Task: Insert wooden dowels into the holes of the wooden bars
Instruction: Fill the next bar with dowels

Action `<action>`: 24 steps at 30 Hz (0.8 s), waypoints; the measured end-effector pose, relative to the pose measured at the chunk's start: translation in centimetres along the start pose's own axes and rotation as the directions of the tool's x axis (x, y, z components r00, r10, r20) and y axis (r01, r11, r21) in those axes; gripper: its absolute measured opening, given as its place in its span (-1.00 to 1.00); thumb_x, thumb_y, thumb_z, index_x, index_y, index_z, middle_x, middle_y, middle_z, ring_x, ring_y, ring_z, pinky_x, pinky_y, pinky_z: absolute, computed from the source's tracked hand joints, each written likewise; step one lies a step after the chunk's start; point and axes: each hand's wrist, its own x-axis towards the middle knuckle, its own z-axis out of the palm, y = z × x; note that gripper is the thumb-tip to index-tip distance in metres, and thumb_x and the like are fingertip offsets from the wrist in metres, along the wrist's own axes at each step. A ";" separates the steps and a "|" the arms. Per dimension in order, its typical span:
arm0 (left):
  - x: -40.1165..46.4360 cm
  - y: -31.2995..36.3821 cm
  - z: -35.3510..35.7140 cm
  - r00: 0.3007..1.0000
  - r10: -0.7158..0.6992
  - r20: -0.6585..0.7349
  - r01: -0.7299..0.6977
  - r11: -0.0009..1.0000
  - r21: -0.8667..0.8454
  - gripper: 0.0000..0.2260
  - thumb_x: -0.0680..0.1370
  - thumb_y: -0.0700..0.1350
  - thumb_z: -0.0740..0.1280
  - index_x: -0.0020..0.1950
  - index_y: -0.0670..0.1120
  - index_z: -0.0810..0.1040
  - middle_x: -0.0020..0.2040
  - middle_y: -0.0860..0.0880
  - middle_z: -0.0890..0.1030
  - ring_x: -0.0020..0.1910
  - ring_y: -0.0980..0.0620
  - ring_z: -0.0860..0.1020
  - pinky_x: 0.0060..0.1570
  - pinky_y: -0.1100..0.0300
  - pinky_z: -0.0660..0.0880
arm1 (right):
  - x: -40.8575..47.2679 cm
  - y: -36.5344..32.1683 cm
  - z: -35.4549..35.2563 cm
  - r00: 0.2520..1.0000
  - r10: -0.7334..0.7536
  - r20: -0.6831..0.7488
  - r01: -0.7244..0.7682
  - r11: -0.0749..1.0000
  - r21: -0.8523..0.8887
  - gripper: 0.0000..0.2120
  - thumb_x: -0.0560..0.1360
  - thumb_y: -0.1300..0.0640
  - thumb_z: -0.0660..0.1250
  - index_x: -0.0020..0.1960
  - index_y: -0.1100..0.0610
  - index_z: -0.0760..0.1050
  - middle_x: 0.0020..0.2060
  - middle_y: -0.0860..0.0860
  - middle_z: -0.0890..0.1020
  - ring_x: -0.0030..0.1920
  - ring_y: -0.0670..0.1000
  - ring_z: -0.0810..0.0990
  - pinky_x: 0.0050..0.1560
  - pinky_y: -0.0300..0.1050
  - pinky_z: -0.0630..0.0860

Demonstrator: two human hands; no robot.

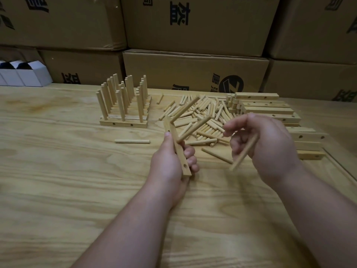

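Wooden bar (178, 149), at centre frame, is gripped upright in the left hand (170, 163), thumb on its face and fingers curled behind; two dowels (193, 128) already stick out of its upper holes toward the loose pile (202, 117). The right hand (266, 144), right of centre, holds a blurred spare dowel (244, 153) in loosely curled fingers. One hole (185, 165) near the bar's lower end looks unfilled, so a good move, I judge, is to steady the bar, line the dowel square to that hole, then press straight without twisting. Cardboard boxes (193, 70) along the top carry black printed characters and a round logo, too partial to read.
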 end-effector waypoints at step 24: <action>0.3 -0.5 -0.6 0.999 0.026 0.019 -0.027 0.997 0.077 -0.53 0.69 0.23 0.07 -0.18 -0.09 0.46 -0.45 -0.05 0.37 -0.52 -0.05 0.37 -0.37 0.08 0.36 | -1.9 1.2 2.9 0.969 -0.050 0.243 0.094 0.981 -0.171 -0.56 0.61 -0.09 0.22 -0.21 0.17 0.69 -0.40 0.07 0.68 -0.48 0.04 0.59 -0.45 -0.32 0.41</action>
